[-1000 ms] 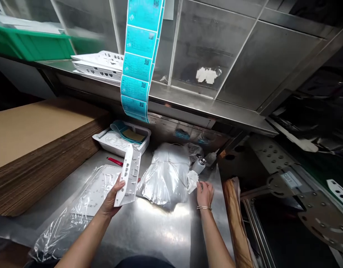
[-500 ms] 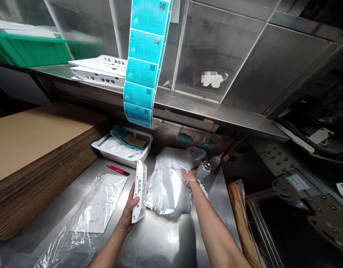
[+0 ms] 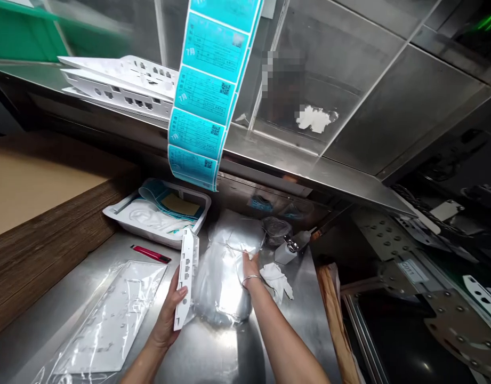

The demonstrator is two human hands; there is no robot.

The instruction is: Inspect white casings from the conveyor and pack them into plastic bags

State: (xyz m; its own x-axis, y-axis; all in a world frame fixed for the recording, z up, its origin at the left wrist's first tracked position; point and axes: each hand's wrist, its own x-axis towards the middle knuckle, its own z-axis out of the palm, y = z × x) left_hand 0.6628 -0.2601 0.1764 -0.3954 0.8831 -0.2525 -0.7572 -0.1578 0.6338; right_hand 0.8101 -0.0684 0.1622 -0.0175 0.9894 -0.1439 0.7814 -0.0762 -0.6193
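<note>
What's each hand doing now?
Left hand: closed, holding the white slotted plastic panel.
Right hand: over the clear plastic bags; open or closed cannot be told.

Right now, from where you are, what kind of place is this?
Probably a factory or workshop. There's a metal workbench, a hanging strip of printed blue labels, and stacked cardboard on the left. The left hand holds a white plastic piece with holes in it.

The panel (image 3: 186, 277) is white; label strip (image 3: 207, 96) turquoise; cutter (image 3: 150, 254) red.
</note>
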